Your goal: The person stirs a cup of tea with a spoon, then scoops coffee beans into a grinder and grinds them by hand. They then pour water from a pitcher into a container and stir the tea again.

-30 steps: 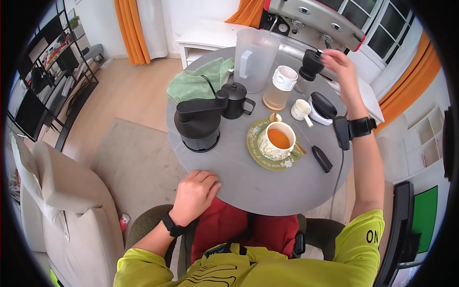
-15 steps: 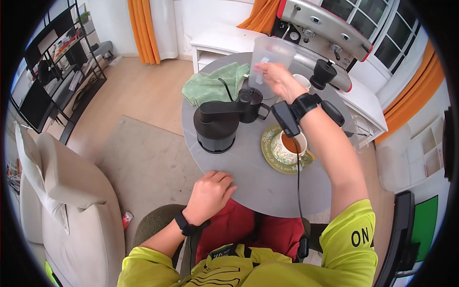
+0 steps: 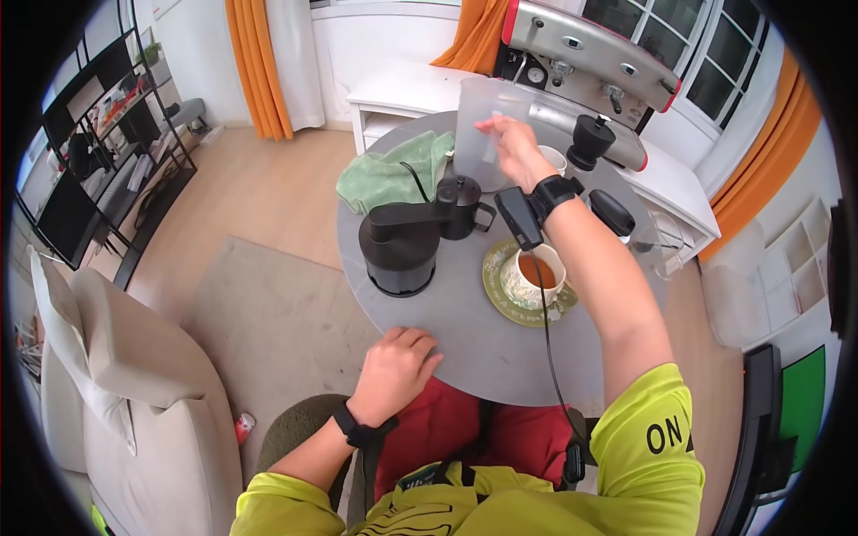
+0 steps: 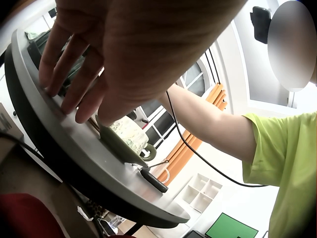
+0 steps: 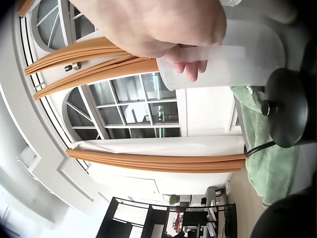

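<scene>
My right hand (image 3: 520,154) is at the handle of a tall frosted plastic pitcher (image 3: 471,105) at the back of the round table. In the right wrist view its fingers curl round the pitcher's handle (image 5: 233,53), fingertips showing past it. My left hand (image 3: 393,371) rests on the near table edge, fingers relaxed and holding nothing; the left wrist view shows them loosely spread. Below my right wrist, a patterned cup (image 3: 518,288) of orange-brown liquid sits on a green saucer (image 3: 494,284). A small black lidded pot (image 3: 460,214) stands just in front of the pitcher.
A black lidded appliance (image 3: 398,259) stands front left, with a green cloth (image 3: 380,174) behind it. On the right are a black hand grinder (image 3: 591,143), a white-rimmed container (image 3: 551,160) and a black-and-white device (image 3: 612,213). An espresso machine (image 3: 590,76) stands beyond the table.
My right hand has left the top of the hand grinder, moved left across the table, and now grips the pitcher's handle. The left hand stays at the table edge.
</scene>
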Demonstrator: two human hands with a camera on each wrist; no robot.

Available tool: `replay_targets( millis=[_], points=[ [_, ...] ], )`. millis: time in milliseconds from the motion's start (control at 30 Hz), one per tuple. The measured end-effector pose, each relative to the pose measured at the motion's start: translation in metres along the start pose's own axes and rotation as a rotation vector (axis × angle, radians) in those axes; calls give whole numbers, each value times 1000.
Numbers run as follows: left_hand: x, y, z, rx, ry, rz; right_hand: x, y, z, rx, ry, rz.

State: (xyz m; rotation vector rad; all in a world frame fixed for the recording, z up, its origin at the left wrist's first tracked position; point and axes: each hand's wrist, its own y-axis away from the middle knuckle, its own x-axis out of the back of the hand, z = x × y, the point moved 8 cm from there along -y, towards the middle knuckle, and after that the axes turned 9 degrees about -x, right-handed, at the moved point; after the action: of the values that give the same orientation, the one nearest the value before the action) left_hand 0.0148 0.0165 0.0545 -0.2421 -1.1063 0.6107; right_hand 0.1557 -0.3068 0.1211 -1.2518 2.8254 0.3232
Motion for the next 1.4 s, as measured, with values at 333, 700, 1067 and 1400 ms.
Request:
replay_targets(
  millis=[333, 700, 1067, 1400],
  points=[
    [-1, -2, -2, 26, 23, -12, 25, 56, -135, 316, -235, -271],
    [-4, -7, 4, 24, 5, -11, 208, 163, -235, 414, -168, -55],
    [-5, -9, 6, 31, -15, -9, 366, 227, -216, 261, 592, 575],
    [-4, -10, 8, 5, -36, 1, 393, 208, -193, 188, 1172, 773]
  ],
)
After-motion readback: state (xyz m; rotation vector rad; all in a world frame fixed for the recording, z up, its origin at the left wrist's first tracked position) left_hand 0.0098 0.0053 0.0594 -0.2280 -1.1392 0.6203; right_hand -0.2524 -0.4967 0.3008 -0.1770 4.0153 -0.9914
